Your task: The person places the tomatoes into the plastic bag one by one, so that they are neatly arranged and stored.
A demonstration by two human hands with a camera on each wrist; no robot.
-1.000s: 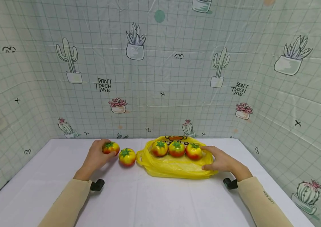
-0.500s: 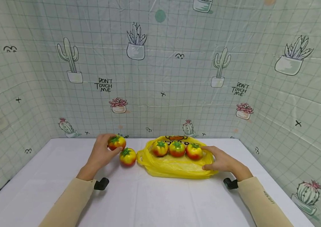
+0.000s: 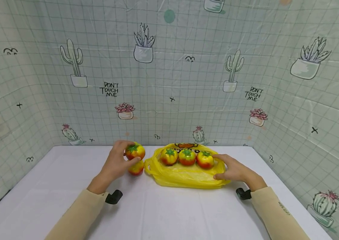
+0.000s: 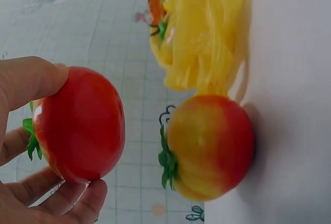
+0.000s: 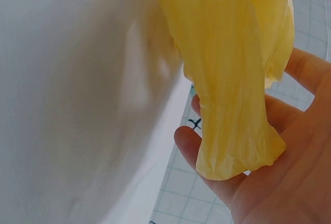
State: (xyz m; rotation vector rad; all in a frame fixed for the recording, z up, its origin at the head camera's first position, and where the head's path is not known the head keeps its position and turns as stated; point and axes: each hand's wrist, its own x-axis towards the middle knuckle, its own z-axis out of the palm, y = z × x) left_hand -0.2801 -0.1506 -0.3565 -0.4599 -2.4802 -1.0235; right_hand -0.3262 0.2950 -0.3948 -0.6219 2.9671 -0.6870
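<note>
My left hand (image 3: 116, 162) grips a red-and-yellow tomato (image 3: 136, 151) with a green leafy top, raised off the table. In the left wrist view, thumb and fingertips press its red underside. Below and partly behind it, a second tomato (image 4: 212, 146) sits on the table, beside the bag's left handle. The yellow plastic bag (image 3: 184, 180) lies with its mouth spread, and three tomatoes (image 3: 187, 157) stand in a row in it. My right hand (image 3: 234, 169) holds the bag's right end, thumb in front and fingers behind. A bag handle (image 5: 232, 105) hides part of those fingers.
A white cloth covers the table (image 3: 169, 213). Behind and at both sides hangs a gridded curtain (image 3: 169, 76) printed with cacti. Small black cameras (image 3: 114, 197) sit at both wrists.
My left hand has lifted its tomato and carried it to the right, over the second tomato, which it now partly covers in the head view. My right hand and the bag stay put.
</note>
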